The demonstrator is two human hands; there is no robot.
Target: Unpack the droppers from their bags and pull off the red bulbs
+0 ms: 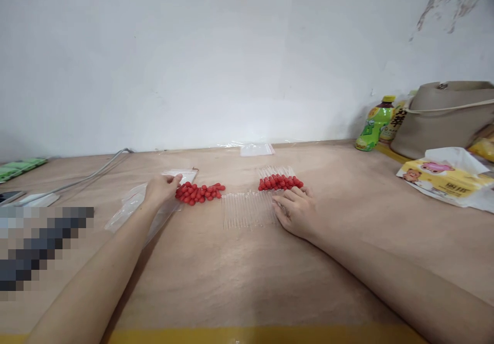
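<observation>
Left hand (161,188) pinched into the loose pile of small red rubber bulbs (199,192). Right hand (296,209) lay flat, unclenched, right of the pile, covering the clear glass tube row's (247,210) end; tubes barely discernible.

hands: 2 | red-bulb heaps (199,192): 2 | drink bottles (372,125): 2 (second half hidden) | handbag (447,115): 1 | tissue pack (447,176): 1
</observation>
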